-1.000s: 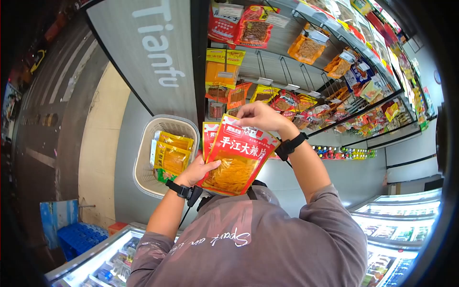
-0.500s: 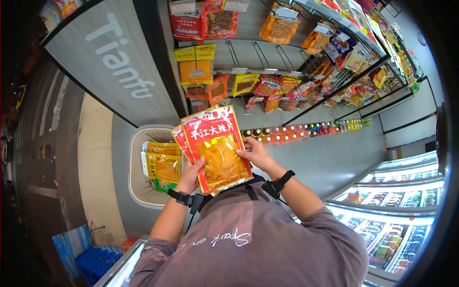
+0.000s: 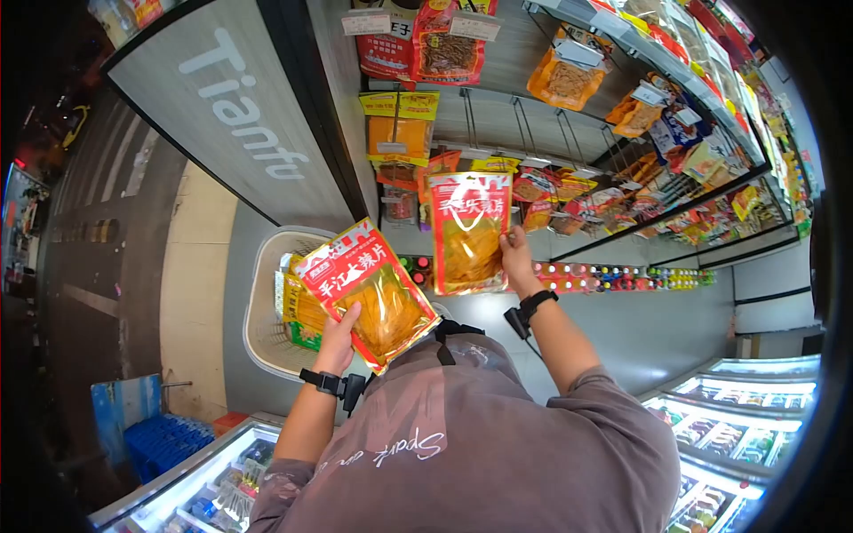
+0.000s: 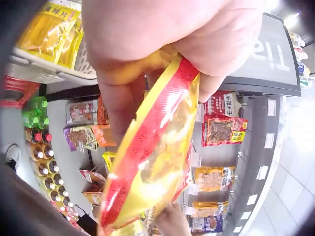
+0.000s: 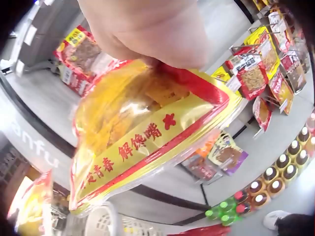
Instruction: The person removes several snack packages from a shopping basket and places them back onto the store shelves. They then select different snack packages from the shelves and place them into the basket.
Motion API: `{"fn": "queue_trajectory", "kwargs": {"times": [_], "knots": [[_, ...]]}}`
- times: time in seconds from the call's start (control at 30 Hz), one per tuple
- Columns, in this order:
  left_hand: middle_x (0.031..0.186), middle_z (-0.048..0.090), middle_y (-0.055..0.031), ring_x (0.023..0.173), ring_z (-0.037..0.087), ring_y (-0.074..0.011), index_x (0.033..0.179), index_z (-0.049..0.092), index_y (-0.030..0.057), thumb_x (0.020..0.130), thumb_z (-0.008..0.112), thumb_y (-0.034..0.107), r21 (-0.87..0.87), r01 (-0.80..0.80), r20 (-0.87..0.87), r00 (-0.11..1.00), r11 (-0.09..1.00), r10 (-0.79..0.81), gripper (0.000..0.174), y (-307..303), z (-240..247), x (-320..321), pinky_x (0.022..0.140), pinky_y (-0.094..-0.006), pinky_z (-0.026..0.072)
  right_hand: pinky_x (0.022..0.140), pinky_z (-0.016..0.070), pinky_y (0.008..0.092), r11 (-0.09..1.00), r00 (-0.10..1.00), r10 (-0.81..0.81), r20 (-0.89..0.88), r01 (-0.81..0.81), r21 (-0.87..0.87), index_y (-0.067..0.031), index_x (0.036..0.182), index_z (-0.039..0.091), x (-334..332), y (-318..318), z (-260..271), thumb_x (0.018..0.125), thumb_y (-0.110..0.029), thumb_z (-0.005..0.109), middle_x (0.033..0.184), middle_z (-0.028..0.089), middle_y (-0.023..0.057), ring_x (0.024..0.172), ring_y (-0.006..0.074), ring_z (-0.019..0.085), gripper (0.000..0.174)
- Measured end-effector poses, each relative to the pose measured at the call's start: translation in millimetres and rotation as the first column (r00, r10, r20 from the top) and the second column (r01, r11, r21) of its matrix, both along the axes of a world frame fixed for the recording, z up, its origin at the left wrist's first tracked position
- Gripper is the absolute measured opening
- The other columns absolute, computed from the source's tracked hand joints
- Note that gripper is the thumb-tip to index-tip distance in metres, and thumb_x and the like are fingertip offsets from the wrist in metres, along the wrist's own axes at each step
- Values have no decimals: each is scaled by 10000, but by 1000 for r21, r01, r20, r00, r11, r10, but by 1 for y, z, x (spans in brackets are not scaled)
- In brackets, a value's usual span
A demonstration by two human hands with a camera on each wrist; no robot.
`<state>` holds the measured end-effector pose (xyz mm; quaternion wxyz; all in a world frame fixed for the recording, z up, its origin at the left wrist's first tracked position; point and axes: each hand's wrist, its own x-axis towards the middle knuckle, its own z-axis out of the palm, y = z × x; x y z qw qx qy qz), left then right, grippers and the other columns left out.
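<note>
packets (image 3: 306,306) in basket (image 3: 257,311) | panel (image 3: 209,98) behind basket | bottles (image 3: 622,278) right of basket

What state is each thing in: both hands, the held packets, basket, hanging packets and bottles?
Left hand: gripping a packet
Right hand: gripping another
Left packet: filled, slanted
Right packet: filled, apart from the left one
Basket: upright, holding yellow packets
Hanging packets: on hooks
Bottles: standing, capped

Your head camera faces forward and down over your shirt (image 3: 498,435); close-up wrist cameras look past your left hand (image 4: 167,34) and right hand (image 5: 147,32); all share the Tianfu sign (image 3: 209,115).
</note>
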<state>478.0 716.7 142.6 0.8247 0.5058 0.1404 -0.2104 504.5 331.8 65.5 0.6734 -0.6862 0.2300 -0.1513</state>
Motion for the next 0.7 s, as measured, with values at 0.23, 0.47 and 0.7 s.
{"fn": "queue_trajectory", "kwargs": {"times": [0.23,0.47,0.7], "knots": [[1260,545,-74,1146,537,-205,1275,458,44,928,563,129,56,-134,-31,990,989,136,373,-6,11,-2,968,-355,444,760,440,272,991,998,-10,55,17,-134,-13,971,491,59,-45,-48,929,5,500,901,570,57,828,133,528,46],[1256,540,-63,1152,525,-186,1279,452,43,922,573,108,102,-215,-55,974,971,221,382,-29,21,1,968,-344,437,705,442,257,991,983,47,177,-25,-128,-3,940,478,73,-40,-64,935,-9,500,822,562,60,763,114,513,24],[1281,530,-67,1165,522,-204,1285,457,54,932,559,129,87,-217,-30,975,972,221,376,-41,27,4,984,-365,431,685,430,246,988,992,-64,113,47,144,1,939,482,85,-31,-41,947,-24,488,812,551,49,749,102,500,27]]}}
